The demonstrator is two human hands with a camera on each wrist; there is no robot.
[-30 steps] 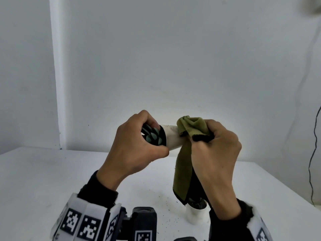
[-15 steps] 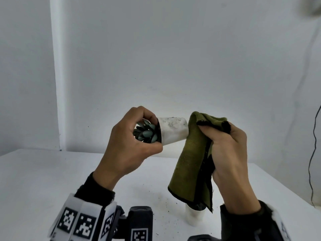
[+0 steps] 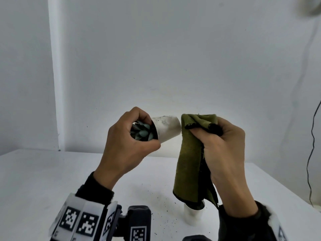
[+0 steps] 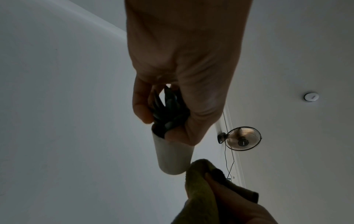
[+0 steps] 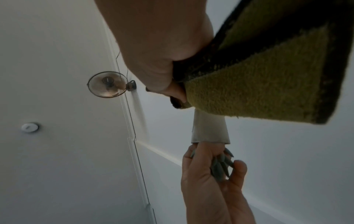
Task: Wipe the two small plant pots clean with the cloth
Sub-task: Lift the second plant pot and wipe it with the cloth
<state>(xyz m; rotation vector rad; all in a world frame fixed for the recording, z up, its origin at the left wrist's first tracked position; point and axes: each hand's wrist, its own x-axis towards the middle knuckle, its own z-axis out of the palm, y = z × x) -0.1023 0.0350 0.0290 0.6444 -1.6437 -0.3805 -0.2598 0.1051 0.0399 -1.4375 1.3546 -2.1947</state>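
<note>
Where soil specks [image 3: 162, 200] dot white table [image 3: 34, 180], second pot [image 3: 193, 214] stands.

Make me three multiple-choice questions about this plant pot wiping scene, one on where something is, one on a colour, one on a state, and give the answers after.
1. Where is the second small white plant pot?
A. On the white table, below the hanging cloth
B. In the right hand
C. On the floor

2. What colour is the terry cloth?
A. Blue
B. Olive green
C. Red

3. How is the white pot with the grey-green succulent held?
A. Standing upright on the table
B. Upside down, rim on the table
C. Tipped sideways in the air by the left hand

Answers:
1 A: the head view shows it standing on the table under the cloth's lower edge.
2 B: both the head and right wrist views show olive-green pile.
3 C: its base points toward the right hand, which grips the cloth.
</note>
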